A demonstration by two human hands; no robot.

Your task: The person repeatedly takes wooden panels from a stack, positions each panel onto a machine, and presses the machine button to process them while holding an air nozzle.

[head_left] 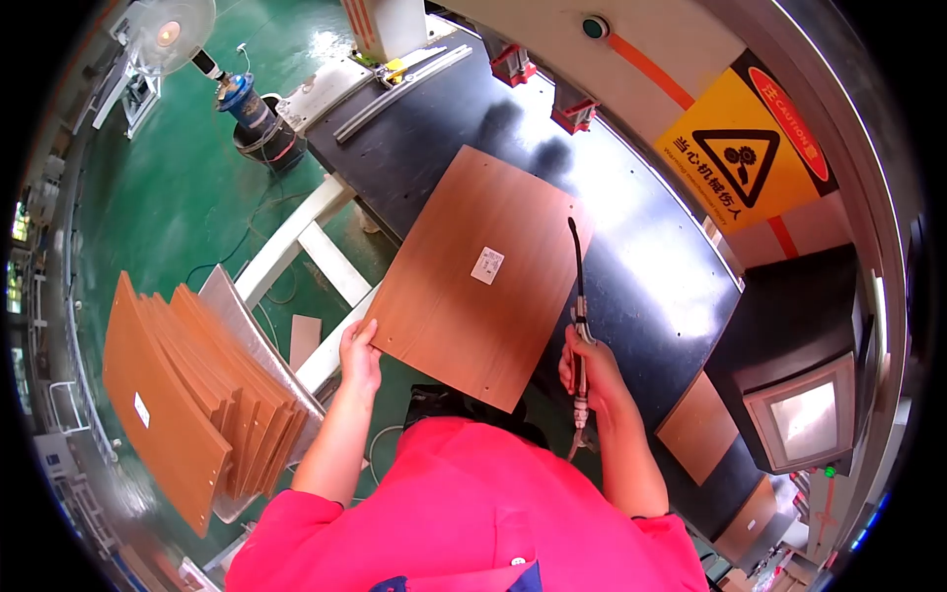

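A brown wood-grain panel (434, 266) with a white label (487, 265) lies partly on the dark table, its near part jutting over the edge. My left hand (359, 353) grips the panel's left corner, thumb on top. In my right hand (592, 367) is an air gun (580, 314), fingers wrapped round its body. Its thin black nozzle points away from me, over the panel's right edge. A hose end hangs below that hand.
Several brown panels (168, 395) lean in a stack at the left. A white frame (306, 232) stands beside the dark table (641, 266). Smaller panels (698, 428) and a monitor (801, 412) are at the right. A machine beam with a caution sign (747, 148) spans the upper right.
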